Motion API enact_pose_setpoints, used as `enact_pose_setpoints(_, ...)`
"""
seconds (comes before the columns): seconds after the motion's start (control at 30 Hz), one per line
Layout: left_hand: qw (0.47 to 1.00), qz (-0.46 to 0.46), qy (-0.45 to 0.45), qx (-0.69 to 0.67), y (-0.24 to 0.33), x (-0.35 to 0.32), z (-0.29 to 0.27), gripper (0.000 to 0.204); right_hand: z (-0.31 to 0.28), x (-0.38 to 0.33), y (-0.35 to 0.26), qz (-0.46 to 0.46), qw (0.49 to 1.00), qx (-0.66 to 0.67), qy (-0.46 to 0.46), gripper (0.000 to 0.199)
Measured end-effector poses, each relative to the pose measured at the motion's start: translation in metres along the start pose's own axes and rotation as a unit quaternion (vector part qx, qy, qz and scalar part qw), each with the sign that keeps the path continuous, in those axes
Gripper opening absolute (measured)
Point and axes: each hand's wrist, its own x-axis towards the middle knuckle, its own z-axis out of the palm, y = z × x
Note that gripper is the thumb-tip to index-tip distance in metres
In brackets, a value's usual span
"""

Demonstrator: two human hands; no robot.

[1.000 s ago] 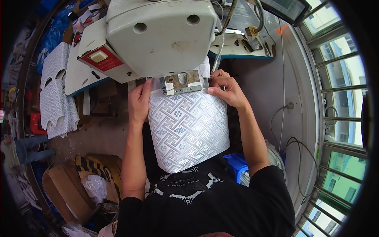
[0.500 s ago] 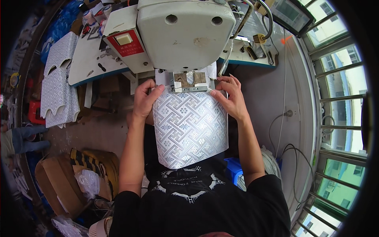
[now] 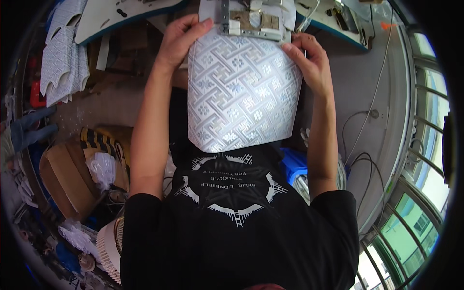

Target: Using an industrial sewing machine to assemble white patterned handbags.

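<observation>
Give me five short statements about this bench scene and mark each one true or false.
1. Both hands grip the white patterned fabric panel. True: the left hand holds its upper left corner, the right hand its upper right edge.
2. The panel's top edge sits at the grey metal clamp frame. True.
3. The panel's lower edge is cut square. False: it is rounded.
4. A stack of similar white patterned pieces lies at the left. True.
5. The blue plastic bin stands on the tabletop. False: it sits low, beside the person's right forearm.
</observation>
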Motion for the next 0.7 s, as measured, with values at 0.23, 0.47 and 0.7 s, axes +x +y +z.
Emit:
enact_pose_setpoints(0.23, 0.999, -0.001, 0.037, -0.028, 0.008, -0.008, 0.01, 0.039, 0.013, 0.004, -0.002, 0.008, 1.0, 0.018, 0.018, 0.029)
enact_pose_setpoints(0.47, 0.995, 0.015, 0.093, 0.035, 0.003, -0.013, 0.01, 0.032, 0.011, -0.005, 0.0, 0.007, 0.999, 0.032, 0.024, 0.029)
enact_pose_setpoints(0.7, 0.853, 0.251, 0.072, 0.452, 0.065, -0.035, 0.057, 0.041, -0.001, -0.004, -0.009, -0.002, 1.0, 0.005, 0.01, 0.026)
